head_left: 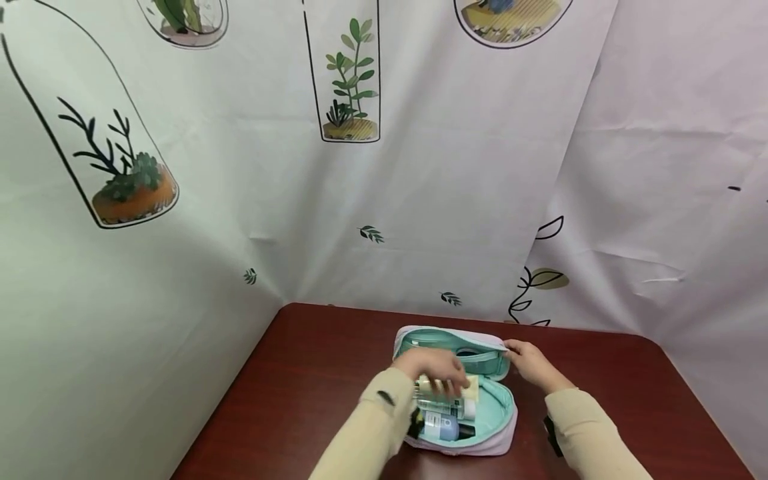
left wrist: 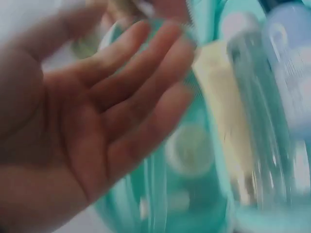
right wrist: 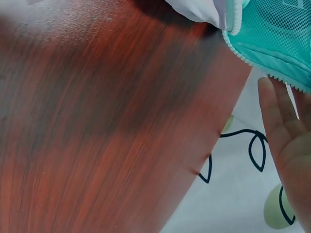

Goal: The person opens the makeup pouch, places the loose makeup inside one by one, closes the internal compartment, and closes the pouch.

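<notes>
L hand [head_left: 435, 370] is over the pouch [head_left: 503, 441], about where the lid [head_left: 486, 337] joins the body; its fingers are a bit apart, loosely bent, palm bare. Can't tell if the tips touch anything; L wrist view is blurry.

R hand [head_left: 531, 363] is at the lid's R corner, fingers fairly straight and up against the zip edge [right wrist: 250, 60]; thumb not clear, so can't tell if it pinches.

Pouch sits on the dark red-brown surface [head_left: 318, 387], btwn the two hands, mostly to the L of the R hand. It's pale outside, teal inside, w/ the lid up on the far side. Inside the lid is a teal mesh pocket [right wrist: 267, 19], w/ a pale round thing [left wrist: 189, 153] showing thru nr the L fingers.

Pouch body, under & just nearer than L hand: cream tube [left wrist: 221, 92], then clear bottle [left wrist: 255, 97] w/ white cap [head_left: 469, 409], then blue bottle [head_left: 441, 427] w/ black cap [head_left: 466, 431], all lying side by side.

Both arms in cream sleeves [head_left: 366, 420]. Beyond the hands, a whitish sheet [head_left: 456, 200] w/ plant prints hangs behind the surface.
</notes>
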`<control>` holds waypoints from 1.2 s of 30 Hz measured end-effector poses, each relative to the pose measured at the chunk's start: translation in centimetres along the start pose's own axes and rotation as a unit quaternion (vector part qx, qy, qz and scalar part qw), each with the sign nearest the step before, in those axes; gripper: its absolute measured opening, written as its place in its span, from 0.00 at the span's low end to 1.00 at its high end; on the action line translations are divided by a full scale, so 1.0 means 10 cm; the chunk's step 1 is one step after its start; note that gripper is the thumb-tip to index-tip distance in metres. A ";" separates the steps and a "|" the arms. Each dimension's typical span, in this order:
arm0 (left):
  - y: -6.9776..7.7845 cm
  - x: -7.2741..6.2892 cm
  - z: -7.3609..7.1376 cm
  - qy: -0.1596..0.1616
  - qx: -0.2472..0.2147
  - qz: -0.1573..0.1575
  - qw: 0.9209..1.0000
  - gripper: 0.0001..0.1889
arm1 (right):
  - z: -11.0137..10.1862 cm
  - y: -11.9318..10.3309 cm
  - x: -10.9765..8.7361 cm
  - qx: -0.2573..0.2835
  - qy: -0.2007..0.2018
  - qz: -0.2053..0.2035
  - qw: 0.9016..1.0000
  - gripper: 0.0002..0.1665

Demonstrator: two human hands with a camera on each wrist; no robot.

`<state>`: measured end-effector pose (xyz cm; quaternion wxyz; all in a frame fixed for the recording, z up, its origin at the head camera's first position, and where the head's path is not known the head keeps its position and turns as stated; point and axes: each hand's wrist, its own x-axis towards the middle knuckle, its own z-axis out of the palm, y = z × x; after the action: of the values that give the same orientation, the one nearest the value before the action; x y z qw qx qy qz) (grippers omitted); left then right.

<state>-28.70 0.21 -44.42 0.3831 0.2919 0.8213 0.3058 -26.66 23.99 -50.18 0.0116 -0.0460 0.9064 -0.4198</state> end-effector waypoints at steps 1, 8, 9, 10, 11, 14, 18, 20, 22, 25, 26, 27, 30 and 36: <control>0.06 0.08 0.03 0.003 0.004 0.008 1.000 0.14 | 0.00 0.00 0.01 0.000 0.000 -0.001 1.000 0.13; 0.11 0.50 0.39 0.186 0.000 -0.024 0.982 0.16 | 0.15 -0.02 0.00 -0.006 -0.019 -0.016 1.000 0.10; 0.09 0.54 0.44 0.218 -0.004 -0.028 0.976 0.20 | 0.16 -0.02 0.00 -0.005 -0.020 -0.017 1.000 0.10; 0.08 0.57 0.48 0.248 -0.007 -0.030 0.968 0.22 | 0.17 -0.02 0.00 -0.006 -0.019 -0.020 1.000 0.10; 0.07 0.60 0.52 0.272 -0.006 -0.028 0.962 0.25 | 0.18 -0.02 0.00 -0.007 -0.016 -0.023 1.000 0.10; 0.07 0.64 0.59 0.337 0.012 -0.016 0.941 0.26 | 0.19 -0.03 -0.02 -0.010 -0.020 -0.027 0.999 0.09; 0.07 0.66 0.65 0.407 0.033 -0.007 0.913 0.18 | 0.18 -0.03 -0.04 -0.020 -0.046 -0.051 0.997 0.10; 0.06 0.67 0.67 0.432 0.042 -0.008 0.901 0.19 | 0.18 -0.04 -0.05 -0.023 -0.055 -0.066 0.996 0.09; 0.06 0.67 0.67 0.445 0.047 -0.015 0.894 0.21 | 0.18 -0.04 -0.06 -0.025 -0.060 -0.072 0.995 0.08; 0.07 0.67 0.67 0.449 0.069 -0.019 0.891 0.24 | 0.18 -0.06 -0.07 -0.038 -0.048 -0.072 0.996 0.07; 0.08 0.67 0.66 0.443 0.077 -0.020 0.893 0.24 | 0.18 -0.06 -0.08 -0.045 -0.040 -0.070 0.996 0.07; 0.10 0.67 0.66 0.436 0.091 -0.020 0.895 0.25 | 0.18 -0.06 -0.08 -0.055 -0.032 -0.070 0.996 0.07; 0.14 0.69 0.63 0.405 0.153 -0.025 0.901 0.22 | 0.18 -0.06 -0.10 -0.080 -0.006 -0.055 0.995 0.06; 0.22 0.81 0.60 0.371 0.270 -0.034 0.888 0.13 | 0.15 -0.04 -0.12 -0.104 0.037 -0.025 0.994 0.06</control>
<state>-27.60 9.05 -49.60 -0.0328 0.2210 0.9639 0.1449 -25.33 22.68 -50.83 -0.0370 -0.0536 0.9434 -0.3251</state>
